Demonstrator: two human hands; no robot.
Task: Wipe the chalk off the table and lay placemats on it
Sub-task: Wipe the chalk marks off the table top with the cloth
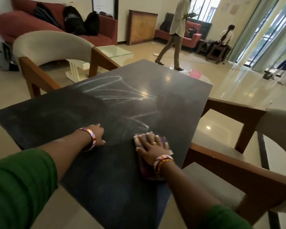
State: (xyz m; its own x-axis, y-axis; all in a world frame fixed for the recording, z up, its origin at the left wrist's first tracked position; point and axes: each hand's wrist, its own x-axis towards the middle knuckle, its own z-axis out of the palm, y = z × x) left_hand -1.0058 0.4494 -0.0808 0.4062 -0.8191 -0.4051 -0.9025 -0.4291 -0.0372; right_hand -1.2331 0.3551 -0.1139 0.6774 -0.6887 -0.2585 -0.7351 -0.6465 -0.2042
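Right hand (153, 143) flat, fingers spread; left hand (98, 135) loosely curled, knuckles down.

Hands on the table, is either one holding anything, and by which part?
Neither grips anything. The right hand presses flat on the middle of the cloth; the left hand rests on the table, its fingers hidden.

Floor: glossy cream tiles (221, 83), bright with window glare at right.
Sofa: red sofa (97, 38) at upper left, dark backpacks (80, 20) on it.
Chairs: wooden armchair (45, 50) at left; another (238, 162) at right.
Windows: tall panes with pale green curtains (248, 30), upper right.
Side table: glass-topped (112, 52), centre left.
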